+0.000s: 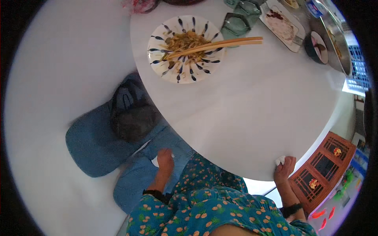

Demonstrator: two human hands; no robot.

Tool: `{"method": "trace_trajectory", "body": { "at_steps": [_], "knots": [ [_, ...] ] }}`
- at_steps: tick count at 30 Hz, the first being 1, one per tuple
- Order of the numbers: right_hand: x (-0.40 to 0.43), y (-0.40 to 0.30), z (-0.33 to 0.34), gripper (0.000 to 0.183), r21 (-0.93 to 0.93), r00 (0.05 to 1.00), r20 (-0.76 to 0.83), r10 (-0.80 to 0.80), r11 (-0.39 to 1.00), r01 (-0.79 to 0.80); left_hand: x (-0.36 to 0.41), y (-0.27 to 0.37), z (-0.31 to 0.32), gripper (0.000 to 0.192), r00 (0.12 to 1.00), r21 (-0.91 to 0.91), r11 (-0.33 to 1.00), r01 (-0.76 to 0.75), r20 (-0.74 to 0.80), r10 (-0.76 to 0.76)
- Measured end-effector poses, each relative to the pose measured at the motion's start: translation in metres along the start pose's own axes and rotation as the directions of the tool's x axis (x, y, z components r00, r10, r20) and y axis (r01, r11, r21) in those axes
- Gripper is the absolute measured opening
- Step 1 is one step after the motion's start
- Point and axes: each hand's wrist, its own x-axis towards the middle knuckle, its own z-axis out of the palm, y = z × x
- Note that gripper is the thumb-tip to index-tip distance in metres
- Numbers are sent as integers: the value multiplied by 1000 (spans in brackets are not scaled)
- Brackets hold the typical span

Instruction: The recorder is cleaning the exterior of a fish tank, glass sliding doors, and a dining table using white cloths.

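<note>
Resting on the front edge of the white round table (pixel 236 109), my right hand (pixel 286 168) grips a crumpled white tissue (pixel 280 160). My left hand (pixel 166 159) is closed around a white piece of tissue or paper (pixel 155 161), over a blue chair seat (pixel 130 188) to the left of my lap. On the table's far left stands a white plate (pixel 183 77) with dark petal marks, holding shredded food (pixel 186 41). A pair of wooden chopsticks (pixel 230 43) lies across it, their ends reaching past the right rim.
Green-tinted glasses (pixel 236 25) stand beyond the plate. Farther right are a rectangular dish (pixel 292 44) with food remains, a small dark bowl (pixel 310 54) and a large metal basin (pixel 347 63). A second blue chair (pixel 88 141) holds a dark bag (pixel 133 121). A carved wooden cabinet (pixel 323 168) stands right.
</note>
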Motion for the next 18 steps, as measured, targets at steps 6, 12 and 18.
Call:
{"method": "trace_trajectory", "body": {
  "at_steps": [6,12,18],
  "knots": [
    [-10,5,4,23,-38,991,4,131,991,-131,86,-46,99,24,984,-230,972,47,-157,-84],
    [-20,17,8,42,-92,993,-6,114,989,-114,150,-48,145,26,991,-84,989,122,-49,-126],
    [-28,22,10,49,175,950,-7,312,936,-306,140,-71,149,27,932,-48,961,272,261,-251]
  ]
}}
